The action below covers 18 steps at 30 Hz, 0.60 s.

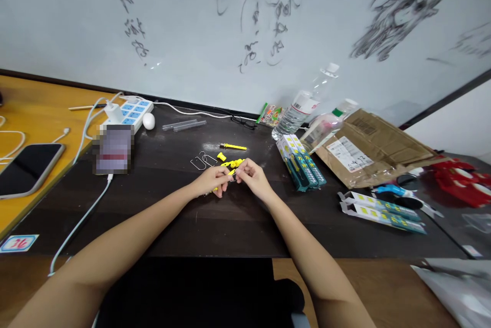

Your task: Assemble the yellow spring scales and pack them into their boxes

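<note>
At the middle of the dark table, my left hand (210,181) pinches a small yellow plastic piece (231,172) between thumb and fingers. My right hand (253,178) meets it from the other side, its fingers closed at the same piece's end. A bit of yellow also shows under the left fingers, too small to make out. Just beyond the fingertips lie more yellow plastic parts (238,162). A short yellow part (221,156), bent metal wire pieces (203,160) and a yellow stick with a dark end (235,147) rest nearby.
Teal and white boxes (301,163) stand to the right, with opened boxes (383,213) closer to me. Behind them are a water bottle (301,109) and a cardboard parcel (374,146). On the left are a charging phone (113,150), a power strip (137,112) and another phone (29,169).
</note>
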Motion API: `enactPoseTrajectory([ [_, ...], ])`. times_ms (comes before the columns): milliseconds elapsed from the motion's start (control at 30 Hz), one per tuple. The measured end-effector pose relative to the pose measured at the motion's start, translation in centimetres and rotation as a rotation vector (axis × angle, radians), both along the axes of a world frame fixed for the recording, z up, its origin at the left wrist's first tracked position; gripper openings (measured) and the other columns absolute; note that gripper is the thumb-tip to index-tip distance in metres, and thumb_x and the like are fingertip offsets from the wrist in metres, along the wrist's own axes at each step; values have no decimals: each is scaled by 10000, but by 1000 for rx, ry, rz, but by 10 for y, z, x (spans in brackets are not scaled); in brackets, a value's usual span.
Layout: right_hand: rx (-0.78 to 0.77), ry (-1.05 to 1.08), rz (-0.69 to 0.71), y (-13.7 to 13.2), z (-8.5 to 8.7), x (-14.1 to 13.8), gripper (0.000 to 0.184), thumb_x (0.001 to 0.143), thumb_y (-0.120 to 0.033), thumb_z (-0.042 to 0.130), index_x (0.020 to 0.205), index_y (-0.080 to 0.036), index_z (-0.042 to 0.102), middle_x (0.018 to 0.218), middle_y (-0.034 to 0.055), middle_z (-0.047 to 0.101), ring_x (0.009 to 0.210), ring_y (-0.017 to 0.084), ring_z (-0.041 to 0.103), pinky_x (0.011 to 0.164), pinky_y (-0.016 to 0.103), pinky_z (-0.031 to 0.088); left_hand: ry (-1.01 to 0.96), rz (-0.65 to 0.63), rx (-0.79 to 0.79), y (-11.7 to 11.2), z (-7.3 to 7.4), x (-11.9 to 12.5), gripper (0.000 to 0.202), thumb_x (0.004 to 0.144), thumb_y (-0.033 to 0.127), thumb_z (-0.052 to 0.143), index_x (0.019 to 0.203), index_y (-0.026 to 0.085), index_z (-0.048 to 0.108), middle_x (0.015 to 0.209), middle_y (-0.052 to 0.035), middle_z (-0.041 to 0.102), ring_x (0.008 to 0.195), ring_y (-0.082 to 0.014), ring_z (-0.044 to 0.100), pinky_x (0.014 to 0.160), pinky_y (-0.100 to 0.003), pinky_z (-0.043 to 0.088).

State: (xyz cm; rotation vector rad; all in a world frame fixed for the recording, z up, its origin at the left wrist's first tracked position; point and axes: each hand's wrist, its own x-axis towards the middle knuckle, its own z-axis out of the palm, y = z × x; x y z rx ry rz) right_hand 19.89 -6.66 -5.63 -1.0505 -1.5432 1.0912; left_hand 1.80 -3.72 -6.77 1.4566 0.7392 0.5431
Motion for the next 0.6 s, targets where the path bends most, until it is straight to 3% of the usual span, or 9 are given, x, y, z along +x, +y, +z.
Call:
enactPoseTrajectory([
  [167,-7,-15,5,0,3,1,286,784,-424,644,753,-196,476,631,-25,570,555,97,534,565,250,448,19,-36,18,1,0,0,269,811,417,565,828,153,514,505,66,538,323,-49,462,375,-179,428],
  [367,-83,-84,64,2,3,5,276,756,-398,656,727,-195,471,615,-33,559,527,89,520,542,243,437,84,-72,61,-3,6,-1,217,849,372,480,770,171,453,504,70,526,285,-24,350,296,-133,240],
  [600,-84,-181,129,-3,9,8,133,778,-266,585,723,-188,491,597,-37,533,529,88,496,531,228,424,117,-90,145,-6,10,-2,236,852,385,477,786,159,487,513,68,487,332,-19,357,321,-116,267],
])
